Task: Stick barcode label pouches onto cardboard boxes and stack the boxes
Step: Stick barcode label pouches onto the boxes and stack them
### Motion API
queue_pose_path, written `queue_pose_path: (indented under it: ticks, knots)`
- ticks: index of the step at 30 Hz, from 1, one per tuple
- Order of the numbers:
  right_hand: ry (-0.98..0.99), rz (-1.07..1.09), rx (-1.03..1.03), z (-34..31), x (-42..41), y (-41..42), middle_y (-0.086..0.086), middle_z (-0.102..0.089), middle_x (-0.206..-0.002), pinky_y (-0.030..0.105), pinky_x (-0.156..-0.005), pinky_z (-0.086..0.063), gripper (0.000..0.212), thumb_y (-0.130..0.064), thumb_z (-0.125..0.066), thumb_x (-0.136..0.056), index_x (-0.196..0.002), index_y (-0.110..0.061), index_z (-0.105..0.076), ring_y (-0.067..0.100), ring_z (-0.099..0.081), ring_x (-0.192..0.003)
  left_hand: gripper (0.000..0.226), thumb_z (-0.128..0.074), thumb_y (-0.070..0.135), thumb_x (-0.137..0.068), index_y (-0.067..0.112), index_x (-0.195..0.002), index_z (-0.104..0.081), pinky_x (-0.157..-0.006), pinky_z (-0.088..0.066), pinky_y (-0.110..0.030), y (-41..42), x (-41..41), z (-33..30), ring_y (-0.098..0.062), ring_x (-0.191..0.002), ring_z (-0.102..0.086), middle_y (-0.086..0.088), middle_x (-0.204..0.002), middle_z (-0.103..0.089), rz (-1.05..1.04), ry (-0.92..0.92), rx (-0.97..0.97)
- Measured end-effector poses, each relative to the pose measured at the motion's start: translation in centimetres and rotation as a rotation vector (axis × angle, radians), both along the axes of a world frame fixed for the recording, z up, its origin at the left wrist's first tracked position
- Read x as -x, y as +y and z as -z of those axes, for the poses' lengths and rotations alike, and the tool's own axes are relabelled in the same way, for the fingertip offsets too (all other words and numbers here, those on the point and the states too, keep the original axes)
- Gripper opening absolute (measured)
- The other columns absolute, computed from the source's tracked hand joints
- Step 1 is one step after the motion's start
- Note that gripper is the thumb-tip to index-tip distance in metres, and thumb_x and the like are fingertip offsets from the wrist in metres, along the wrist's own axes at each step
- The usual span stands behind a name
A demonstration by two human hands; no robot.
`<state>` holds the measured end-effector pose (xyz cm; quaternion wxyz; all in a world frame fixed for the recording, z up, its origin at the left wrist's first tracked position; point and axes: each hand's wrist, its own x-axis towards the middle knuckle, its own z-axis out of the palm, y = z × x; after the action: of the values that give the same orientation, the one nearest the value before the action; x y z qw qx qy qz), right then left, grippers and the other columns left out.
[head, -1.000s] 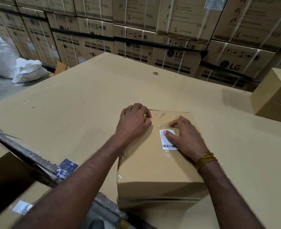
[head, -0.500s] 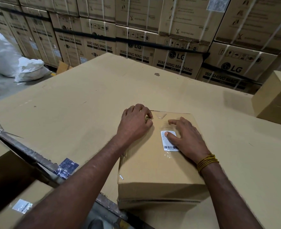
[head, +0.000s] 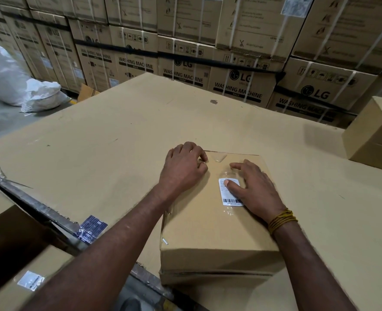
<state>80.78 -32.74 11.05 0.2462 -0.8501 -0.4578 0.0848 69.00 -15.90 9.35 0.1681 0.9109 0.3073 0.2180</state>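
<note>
- Head view: sticking step in hand. Right hand (head: 251, 187) lies spread flat, thumb pressing the barcode label pouch (head: 230, 194) onto the cardboard box (head: 212, 230).
- Left hand (head: 183, 168), fingers curled, holds nothing, knuckles bracing the box's far-left corner.
- Box sits near-centre on the counter (head: 118, 153), a broad cardboard sheet.
- Pouch: glossy clear film, wrinkled, white paper barcode slip inside. Box: matte, square-edged.
- Next, likely: smooth the edges, then lift with both hands to stack; second box (head: 374, 133) far right.

A plain cardboard box (head: 217, 230) sat closed at the counter's (head: 95, 153) near edge, a clear barcode label pouch (head: 229, 194) flat on top.
</note>
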Motion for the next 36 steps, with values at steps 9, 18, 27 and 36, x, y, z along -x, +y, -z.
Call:
queue_pose_path:
  ticks: [9, 18, 27, 36]
  knots:
    - [-0.015, 0.030, 0.007, 0.03, 0.08, -0.16, -0.002, -0.038, -0.152, 0.032, -0.116, -0.021, 0.043, -0.040, -0.061, -0.093, -0.132, -0.027, -0.054, 0.011, -0.024, -0.146, 0.022, -0.052, 0.026, -0.092, 0.029, -0.111, -0.063, -0.112, -0.026, -0.035, -0.08, 0.05, -0.05, -0.018, -0.127, -0.045, 0.006, -0.130, -0.052, -0.001, 0.001, -0.001]
    - [0.002, 0.053, -0.025, -0.33, 0.56, -0.40, -0.001, -0.046, -0.141, 0.021, -0.098, -0.025, 0.033, -0.037, -0.064, -0.092, -0.121, -0.022, -0.058, 0.012, -0.037, -0.136, 0.022, -0.052, 0.026, -0.091, 0.029, -0.110, -0.062, -0.112, -0.026, -0.035, -0.28, 0.10, -0.13, -0.018, -0.127, -0.045, 0.006, -0.130, -0.053, 0.002, 0.001, 0.001]
    - [0.036, 0.089, -0.023, 0.06, 0.41, -0.55, 0.000, -0.036, -0.153, 0.027, -0.109, -0.025, 0.035, -0.041, -0.065, -0.090, -0.120, -0.026, -0.058, 0.014, -0.031, -0.143, 0.023, -0.052, 0.026, -0.091, 0.029, -0.111, -0.062, -0.112, -0.025, -0.035, -0.45, 0.23, -0.27, -0.018, -0.128, -0.043, 0.006, -0.131, -0.052, 0.004, 0.000, -0.001]
    - [0.039, 0.094, -0.022, 0.02, 0.46, -0.43, 0.001, -0.036, -0.153, 0.030, -0.110, -0.028, 0.035, -0.042, -0.066, -0.089, -0.119, -0.028, -0.058, 0.015, -0.034, -0.141, 0.023, -0.052, 0.027, -0.091, 0.029, -0.111, -0.063, -0.112, -0.025, -0.035, -0.38, 0.22, -0.31, -0.018, -0.127, -0.044, 0.006, -0.130, -0.052, 0.004, 0.002, 0.000]
